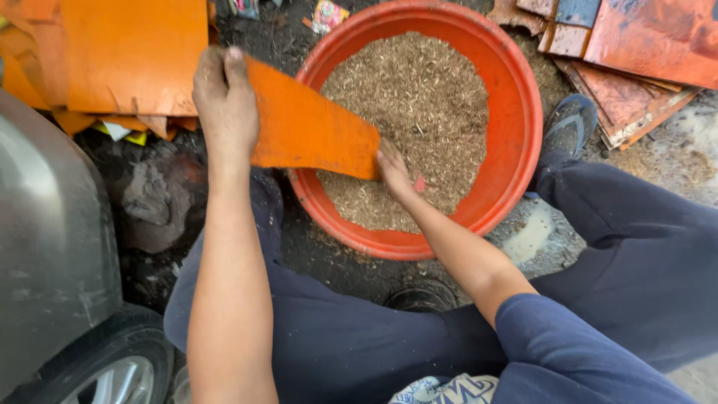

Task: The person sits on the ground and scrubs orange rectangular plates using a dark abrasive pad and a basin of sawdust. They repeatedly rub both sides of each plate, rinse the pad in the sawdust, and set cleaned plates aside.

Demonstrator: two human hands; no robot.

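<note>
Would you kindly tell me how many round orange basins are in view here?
1. The orange basin sits on the ground ahead of the person, filled with brown sawdust-like material; the orange sheet held by both hands covers its left rim. Nothing suggests another, though the sheets could hide one.

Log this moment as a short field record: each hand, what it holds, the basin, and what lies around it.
left hand: grips the upper end of an orange sheet piece, fingers closed on its edge
right hand: holds the lower end of the same piece, over the basin
basin: round, orange-red, on the ground, holding a bed of fine tan chaff
orange sheets: stacked at upper left
worn boards: piled at upper right
shoe: beside the basin's right rim
vehicle wheel: lower left corner
</note>
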